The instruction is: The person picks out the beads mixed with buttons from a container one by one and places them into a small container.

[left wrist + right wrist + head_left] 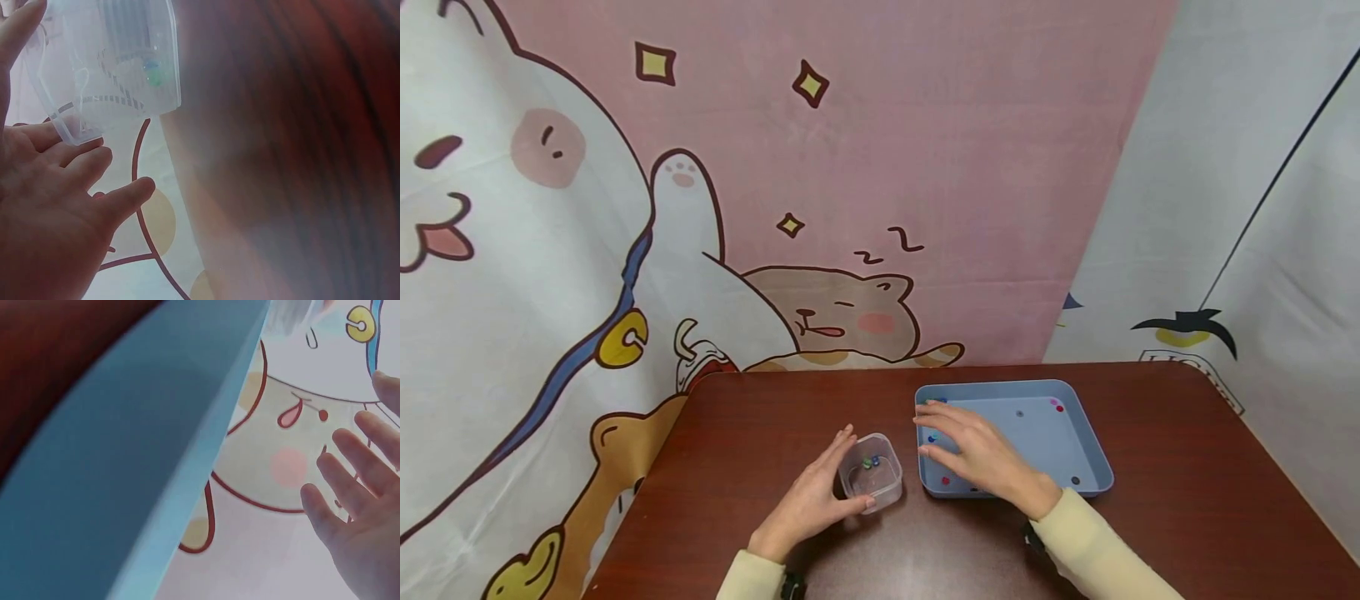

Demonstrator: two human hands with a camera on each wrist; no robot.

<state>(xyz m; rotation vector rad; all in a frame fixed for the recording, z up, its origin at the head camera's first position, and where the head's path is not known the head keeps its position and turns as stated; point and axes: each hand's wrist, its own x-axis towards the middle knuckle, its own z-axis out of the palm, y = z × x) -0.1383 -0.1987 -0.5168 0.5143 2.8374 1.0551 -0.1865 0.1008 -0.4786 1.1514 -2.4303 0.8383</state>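
Observation:
A small clear plastic container (883, 492) stands on the table, with a green bead (867, 463) and a blue bead (876, 460) inside. My left hand (808, 502) holds it from the left, thumb along its near side and fingers along its far left side. In the left wrist view the container (128, 81) appears close beside the thumb and fingers. Over the left part of a blue tray (1045, 446), my right hand (981, 454) is spread with nothing seen in it. The right wrist view shows that hand (369, 512) with its fingers apart.
Small beads lie scattered in the tray: a red one (945, 481) near the front left, a blue one (932, 438) by the fingers, a dark one (1076, 480) at front right. The brown table (775, 417) meets a cartoon-print cloth (985, 208) behind.

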